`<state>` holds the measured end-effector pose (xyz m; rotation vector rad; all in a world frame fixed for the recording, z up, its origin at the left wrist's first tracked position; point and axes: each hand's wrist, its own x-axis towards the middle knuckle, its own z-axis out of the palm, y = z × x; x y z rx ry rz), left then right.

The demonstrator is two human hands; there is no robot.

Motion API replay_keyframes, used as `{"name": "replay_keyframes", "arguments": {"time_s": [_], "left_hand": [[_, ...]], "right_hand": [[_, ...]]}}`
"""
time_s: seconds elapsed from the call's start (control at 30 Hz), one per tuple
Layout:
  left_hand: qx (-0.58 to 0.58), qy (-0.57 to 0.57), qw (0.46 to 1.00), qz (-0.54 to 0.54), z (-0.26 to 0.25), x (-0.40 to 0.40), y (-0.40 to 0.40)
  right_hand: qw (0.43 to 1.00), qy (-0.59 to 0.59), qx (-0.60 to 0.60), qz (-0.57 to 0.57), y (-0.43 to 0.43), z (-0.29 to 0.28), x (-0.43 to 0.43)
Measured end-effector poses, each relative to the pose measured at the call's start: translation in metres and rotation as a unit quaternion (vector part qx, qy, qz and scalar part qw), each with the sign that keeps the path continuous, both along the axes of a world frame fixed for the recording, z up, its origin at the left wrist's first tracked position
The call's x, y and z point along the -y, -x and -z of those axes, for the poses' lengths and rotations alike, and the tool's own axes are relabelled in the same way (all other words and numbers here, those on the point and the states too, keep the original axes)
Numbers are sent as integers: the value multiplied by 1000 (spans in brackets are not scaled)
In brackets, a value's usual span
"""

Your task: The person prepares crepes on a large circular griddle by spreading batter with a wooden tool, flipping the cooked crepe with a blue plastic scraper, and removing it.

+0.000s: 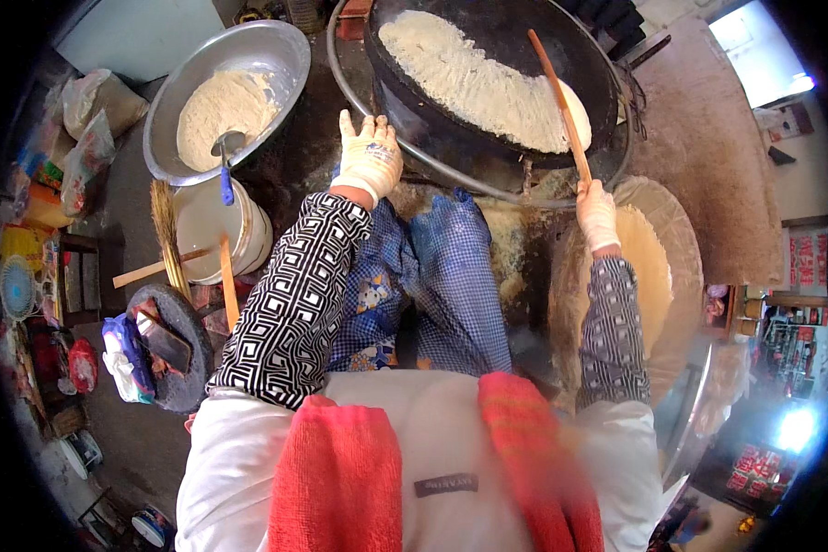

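My right hand [597, 214], in a whitish glove, grips the lower end of a long wooden spreader [559, 96]. The stick lies across pale batter [483, 83] spread in a curved band on a large round black griddle [448, 127]. My left hand [371, 155], gloved too, is spread with its fingers apart by the metal ring [428, 162] around the griddle; whether it touches the ring I cannot tell. To its left, a metal basin [159, 131] holds thick batter [221, 114] and a ladle with a blue handle [227, 185].
Below the basin stands a white bucket [252, 238] with wooden sticks and a straw brush [165, 228]. A round stool [203, 345] carries a phone [163, 341] and a tissue pack [125, 355]. Right of my legs, a round tray [683, 276] bears a thin flatbread [648, 276].
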<state>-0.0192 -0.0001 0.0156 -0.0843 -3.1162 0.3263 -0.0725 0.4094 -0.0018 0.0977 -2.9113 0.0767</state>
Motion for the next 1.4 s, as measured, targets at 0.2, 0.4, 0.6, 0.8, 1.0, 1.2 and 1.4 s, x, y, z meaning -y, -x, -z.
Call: {"name": "replay_keyframes", "arguments": {"time_s": [0.2, 0.4, 0.6, 0.8, 1.0, 1.2, 1.4], "left_hand": [[45, 0, 997, -56, -20, 20, 11], [46, -71, 995, 47, -35, -34, -12], [-35, -15, 995, 92, 20, -52, -32], [-13, -6, 997, 78, 17, -35, -22], [-24, -18, 997, 65, -8, -26, 1], [-90, -104, 981, 138, -40, -38, 24], [-75, 80, 992, 59, -21, 34, 14]], "right_hand": [[1000, -21, 1, -19, -15, 6, -2], [998, -2, 21, -60, -14, -2, -4], [1000, -18, 14, -3, -10, -8, 0], [998, 4, 44, 33, -22, 10, -13], [998, 15, 56, 20, -14, -15, -10], [981, -35, 170, 83, -24, -80, -28], [985, 151, 54, 62, -38, -61, 37]]}}
